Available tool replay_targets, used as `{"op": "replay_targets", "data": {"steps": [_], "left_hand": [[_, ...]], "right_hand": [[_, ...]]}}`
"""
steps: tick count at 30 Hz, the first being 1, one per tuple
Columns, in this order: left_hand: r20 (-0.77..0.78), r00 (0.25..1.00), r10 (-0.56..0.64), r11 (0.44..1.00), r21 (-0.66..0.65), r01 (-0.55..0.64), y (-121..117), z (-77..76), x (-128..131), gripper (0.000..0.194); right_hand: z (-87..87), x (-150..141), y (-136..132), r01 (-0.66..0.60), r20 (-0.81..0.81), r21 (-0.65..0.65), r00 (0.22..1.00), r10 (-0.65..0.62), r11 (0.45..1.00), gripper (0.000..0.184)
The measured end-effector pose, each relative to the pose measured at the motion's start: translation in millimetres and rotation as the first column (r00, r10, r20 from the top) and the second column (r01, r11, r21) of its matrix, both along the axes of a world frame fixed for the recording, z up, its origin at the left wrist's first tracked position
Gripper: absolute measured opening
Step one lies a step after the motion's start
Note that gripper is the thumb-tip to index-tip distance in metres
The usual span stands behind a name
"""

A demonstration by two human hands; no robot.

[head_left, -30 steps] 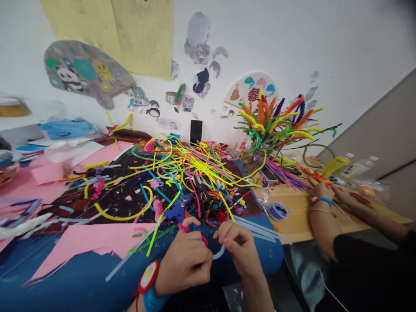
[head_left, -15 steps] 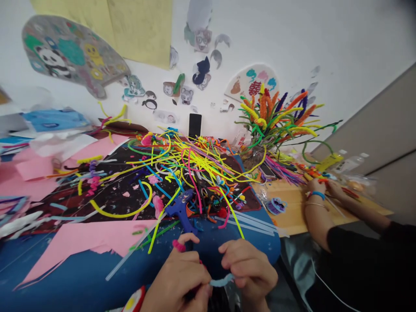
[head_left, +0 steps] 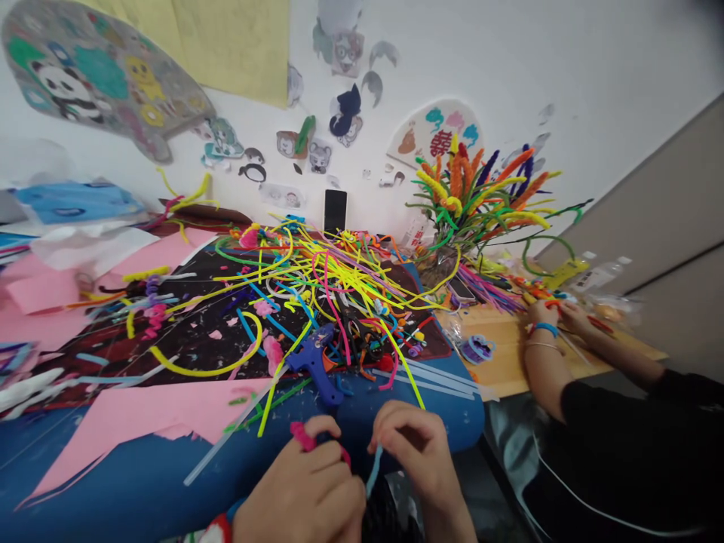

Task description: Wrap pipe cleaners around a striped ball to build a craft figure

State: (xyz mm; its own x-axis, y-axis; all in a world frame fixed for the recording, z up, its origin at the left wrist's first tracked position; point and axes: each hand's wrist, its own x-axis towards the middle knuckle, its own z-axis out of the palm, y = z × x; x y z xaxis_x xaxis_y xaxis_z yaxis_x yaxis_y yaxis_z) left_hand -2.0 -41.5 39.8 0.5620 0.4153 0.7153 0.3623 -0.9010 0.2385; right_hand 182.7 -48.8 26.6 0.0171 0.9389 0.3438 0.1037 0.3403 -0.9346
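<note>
My left hand (head_left: pixel 308 483) is closed at the bottom middle, its fingers curled around a magenta pipe cleaner (head_left: pixel 302 436) whose end pokes out above the knuckles. A light blue pipe cleaner (head_left: pixel 374 471) runs up from beside the left fingers to my right hand (head_left: pixel 415 445), which pinches its upper end between thumb and fingertips. Whether the blue and magenta pieces are joined is hidden by the left hand. Just beyond my hands, at the table edge, lies a blue glue gun (head_left: pixel 317 366) with a clear glue stick in its back.
Many yellow pipe cleaners (head_left: pixel 351 271) heap across the table. Pink paper (head_left: pixel 130 422) lies at left, glue sticks (head_left: pixel 435 377) at right. A bunch of pipe-cleaner flowers (head_left: pixel 480 188) stands behind. At a wooden table on the right, a co-worker's hands (head_left: pixel 546 317) handle orange pieces.
My right hand has risen and tilted, pulling the light blue pipe cleaner from nearly level to upright. The left hand keeps its hold. The view has shifted slightly.
</note>
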Motion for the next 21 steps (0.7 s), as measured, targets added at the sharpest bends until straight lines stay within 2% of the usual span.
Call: {"op": "replay_targets", "data": {"steps": [2, 4, 6, 8, 12, 16, 19, 21], "left_hand": [[0.036, 0.994, 0.104, 0.988, -0.120, -0.099, 2, -2.8, -6, 0.029], [0.072, 0.969, 0.235, 0.950, -0.228, -0.213, 4, -7.0, -12, 0.020], [0.093, 0.931, 0.353, 0.900, -0.306, -0.310, 5, -11.5, -18, 0.024], [0.088, 0.909, 0.407, 0.867, -0.352, -0.354, 6, -15.3, -21, 0.030], [0.079, 0.920, 0.383, 0.859, -0.397, -0.324, 6, -19.5, -24, 0.040], [0.102, 0.944, 0.315, 0.858, -0.456, -0.237, 7, -21.5, -24, 0.046], [0.127, 0.942, 0.310, 0.833, -0.514, -0.205, 8, -23.5, -23, 0.047], [0.155, 0.937, 0.313, 0.818, -0.545, -0.183, 9, -24.3, -21, 0.048]], "right_hand": [[-10.8, 2, 10, 0.208, 0.065, -0.031, 0.976, -0.206, 0.978, 0.028], [-24.7, 4, 19, 0.382, 0.114, -0.022, 0.919, -0.378, 0.924, 0.025], [-38.7, 5, 28, 0.471, 0.150, 0.007, 0.872, -0.467, 0.882, 0.023], [-49.3, 5, 33, 0.525, 0.198, 0.053, 0.828, -0.524, 0.849, 0.022], [-56.1, 3, 37, 0.547, 0.291, 0.138, 0.774, -0.562, 0.826, 0.022], [-54.9, 8, 37, 0.502, 0.368, 0.156, 0.769, -0.522, 0.850, 0.021], [-56.8, 16, 40, 0.487, 0.403, 0.142, 0.767, -0.500, 0.862, 0.017], [-56.4, 21, 41, 0.484, 0.401, 0.138, 0.770, -0.496, 0.864, 0.021]]}}
